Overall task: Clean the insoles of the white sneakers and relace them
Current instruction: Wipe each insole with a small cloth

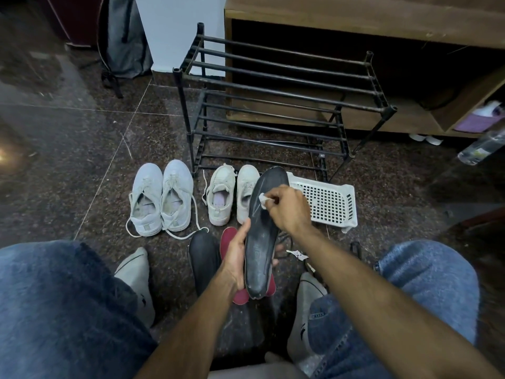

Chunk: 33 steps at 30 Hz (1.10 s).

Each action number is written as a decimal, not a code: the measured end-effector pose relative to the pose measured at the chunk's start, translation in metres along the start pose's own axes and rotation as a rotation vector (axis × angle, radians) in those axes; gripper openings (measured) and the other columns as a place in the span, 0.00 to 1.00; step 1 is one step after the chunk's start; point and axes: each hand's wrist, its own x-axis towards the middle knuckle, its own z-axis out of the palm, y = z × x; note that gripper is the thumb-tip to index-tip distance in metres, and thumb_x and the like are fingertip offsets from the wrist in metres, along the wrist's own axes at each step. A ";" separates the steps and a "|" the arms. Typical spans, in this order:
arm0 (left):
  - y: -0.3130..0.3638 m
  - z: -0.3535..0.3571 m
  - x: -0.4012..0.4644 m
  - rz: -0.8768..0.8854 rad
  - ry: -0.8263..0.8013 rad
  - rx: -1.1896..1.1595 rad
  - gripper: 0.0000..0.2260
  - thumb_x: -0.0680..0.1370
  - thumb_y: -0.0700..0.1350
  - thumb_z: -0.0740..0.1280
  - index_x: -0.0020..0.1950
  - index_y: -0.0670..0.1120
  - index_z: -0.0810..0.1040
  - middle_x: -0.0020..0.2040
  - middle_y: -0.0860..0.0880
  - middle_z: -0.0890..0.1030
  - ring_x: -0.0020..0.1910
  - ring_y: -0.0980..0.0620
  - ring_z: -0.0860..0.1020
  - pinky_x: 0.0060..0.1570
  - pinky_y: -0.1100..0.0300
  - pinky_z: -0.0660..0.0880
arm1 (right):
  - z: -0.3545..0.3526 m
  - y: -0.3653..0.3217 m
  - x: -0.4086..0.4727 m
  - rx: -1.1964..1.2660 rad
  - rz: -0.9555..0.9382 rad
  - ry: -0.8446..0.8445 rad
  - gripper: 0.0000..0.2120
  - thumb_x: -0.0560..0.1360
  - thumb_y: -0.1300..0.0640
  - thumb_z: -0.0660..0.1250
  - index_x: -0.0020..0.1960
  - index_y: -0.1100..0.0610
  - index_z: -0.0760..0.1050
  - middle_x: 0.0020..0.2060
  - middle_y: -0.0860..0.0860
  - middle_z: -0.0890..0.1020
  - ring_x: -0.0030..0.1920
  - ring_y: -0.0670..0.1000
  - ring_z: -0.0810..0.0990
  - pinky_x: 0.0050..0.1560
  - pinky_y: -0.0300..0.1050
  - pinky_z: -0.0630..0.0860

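My left hand (236, 258) grips a long black insole (263, 236) by its lower half and holds it upright above the floor. My right hand (287, 207) pinches a small white wipe (263, 200) and presses it on the insole's upper part. A second black insole (203, 257) and a red insole (229, 235) lie on the floor under my hands. Two pairs of white sneakers stand ahead: the larger pair (161, 196) at left with loose laces, the smaller pair (232, 194) beside it.
A black metal shoe rack (276, 105) stands behind the sneakers, with a wooden cabinet (355, 17) behind it. A white perforated basket (328, 203) lies at right. A plastic bottle (481, 147) lies far right. My knees in jeans and grey-socked feet frame the floor.
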 end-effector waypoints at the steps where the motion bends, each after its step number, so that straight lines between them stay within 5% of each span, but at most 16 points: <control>1: 0.000 -0.002 0.001 0.006 0.023 0.015 0.27 0.77 0.63 0.60 0.53 0.40 0.84 0.46 0.40 0.83 0.38 0.45 0.82 0.33 0.57 0.78 | 0.002 -0.001 -0.008 0.021 -0.052 -0.057 0.09 0.77 0.56 0.68 0.56 0.53 0.82 0.52 0.48 0.82 0.46 0.47 0.77 0.51 0.41 0.75; 4: -0.004 -0.007 0.006 0.035 0.084 0.044 0.26 0.73 0.64 0.64 0.54 0.42 0.83 0.43 0.41 0.82 0.36 0.47 0.80 0.31 0.56 0.77 | 0.014 -0.001 -0.032 0.005 -0.172 -0.220 0.07 0.76 0.55 0.69 0.53 0.54 0.83 0.47 0.47 0.81 0.45 0.47 0.78 0.52 0.49 0.78; 8: -0.003 -0.003 0.004 0.027 0.086 0.058 0.26 0.74 0.62 0.64 0.55 0.41 0.82 0.42 0.40 0.82 0.35 0.47 0.80 0.30 0.58 0.75 | 0.014 0.003 -0.021 -0.032 -0.142 -0.102 0.08 0.77 0.54 0.68 0.54 0.52 0.82 0.47 0.46 0.81 0.46 0.50 0.80 0.50 0.49 0.78; 11: -0.002 -0.003 0.000 0.029 0.093 0.049 0.26 0.74 0.57 0.66 0.63 0.37 0.79 0.52 0.37 0.81 0.44 0.43 0.81 0.43 0.52 0.78 | 0.007 0.003 -0.003 -0.008 -0.026 -0.010 0.07 0.76 0.54 0.68 0.51 0.51 0.82 0.47 0.47 0.81 0.46 0.51 0.79 0.48 0.48 0.78; 14: 0.004 -0.008 0.002 0.163 0.140 0.049 0.26 0.70 0.50 0.69 0.65 0.38 0.77 0.57 0.36 0.79 0.50 0.41 0.80 0.54 0.48 0.76 | 0.005 0.002 -0.006 0.084 -0.019 -0.110 0.05 0.74 0.54 0.70 0.50 0.50 0.83 0.46 0.47 0.82 0.45 0.50 0.80 0.48 0.48 0.78; 17: 0.009 -0.009 0.003 0.224 0.180 0.034 0.23 0.72 0.53 0.67 0.60 0.39 0.80 0.55 0.36 0.81 0.52 0.39 0.81 0.58 0.44 0.75 | 0.013 -0.003 -0.034 0.122 -0.090 -0.280 0.06 0.74 0.52 0.72 0.51 0.51 0.83 0.47 0.46 0.84 0.41 0.44 0.79 0.43 0.41 0.75; 19: 0.007 -0.012 0.005 0.210 0.221 -0.010 0.27 0.73 0.58 0.67 0.64 0.40 0.78 0.60 0.37 0.80 0.60 0.39 0.78 0.65 0.42 0.71 | 0.020 -0.005 -0.047 0.045 -0.148 -0.339 0.07 0.75 0.52 0.71 0.53 0.50 0.82 0.49 0.45 0.84 0.42 0.42 0.79 0.49 0.42 0.76; 21: 0.005 -0.016 0.005 0.165 0.213 -0.075 0.31 0.72 0.61 0.67 0.68 0.41 0.76 0.63 0.38 0.79 0.64 0.39 0.76 0.67 0.43 0.70 | 0.022 -0.007 -0.053 -0.045 -0.195 -0.321 0.07 0.76 0.52 0.69 0.53 0.49 0.82 0.49 0.44 0.83 0.45 0.45 0.80 0.57 0.47 0.75; 25: 0.012 -0.017 0.004 0.124 0.169 -0.108 0.29 0.77 0.60 0.62 0.70 0.41 0.73 0.61 0.39 0.78 0.61 0.41 0.77 0.64 0.45 0.72 | 0.018 -0.011 -0.052 -0.122 -0.272 -0.278 0.09 0.77 0.52 0.67 0.55 0.49 0.81 0.49 0.45 0.81 0.47 0.48 0.79 0.53 0.46 0.75; 29: 0.018 -0.014 -0.001 0.117 0.081 -0.120 0.26 0.75 0.57 0.62 0.63 0.39 0.79 0.56 0.37 0.81 0.54 0.40 0.80 0.58 0.45 0.74 | 0.021 -0.006 -0.043 0.216 -0.079 -0.209 0.02 0.73 0.51 0.73 0.45 0.47 0.84 0.37 0.42 0.83 0.32 0.41 0.76 0.36 0.40 0.72; 33: 0.020 -0.017 -0.006 0.141 -0.029 -0.161 0.27 0.69 0.55 0.70 0.61 0.37 0.79 0.57 0.37 0.80 0.53 0.40 0.81 0.53 0.48 0.79 | 0.026 -0.005 -0.042 0.586 0.080 -0.184 0.04 0.71 0.58 0.76 0.40 0.50 0.83 0.27 0.44 0.79 0.24 0.41 0.73 0.30 0.41 0.71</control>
